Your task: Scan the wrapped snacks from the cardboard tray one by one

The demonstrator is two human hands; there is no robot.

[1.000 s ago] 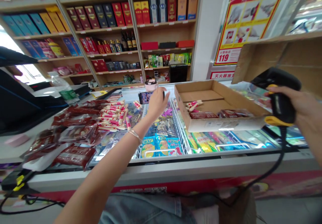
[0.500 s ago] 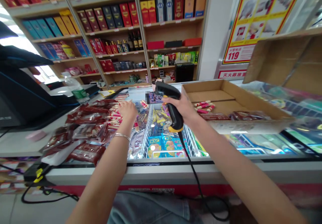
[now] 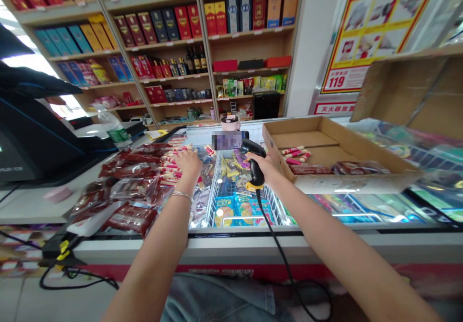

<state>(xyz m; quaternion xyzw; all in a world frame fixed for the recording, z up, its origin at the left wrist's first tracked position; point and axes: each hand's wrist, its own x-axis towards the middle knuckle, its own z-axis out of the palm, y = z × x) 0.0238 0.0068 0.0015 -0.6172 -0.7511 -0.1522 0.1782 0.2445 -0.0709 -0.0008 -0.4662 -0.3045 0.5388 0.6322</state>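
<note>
Clutching a black-and-yellow corded barcode scanner, the right hand has its grip closed round the handle, the scanner's head tipped toward a pixel-blurred dark screen. The left hand lies open, fingers spread, on a heap of wrapped pink-and-white sausage sticks atop a glass-topped chest freezer, near a brown cardboard tray.

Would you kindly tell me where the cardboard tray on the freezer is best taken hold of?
Best, I think, by the long near wall of the cardboard tray, coming from the person's side, with the fingers over its top edge: that wall is long, straight and faces the person.
</note>
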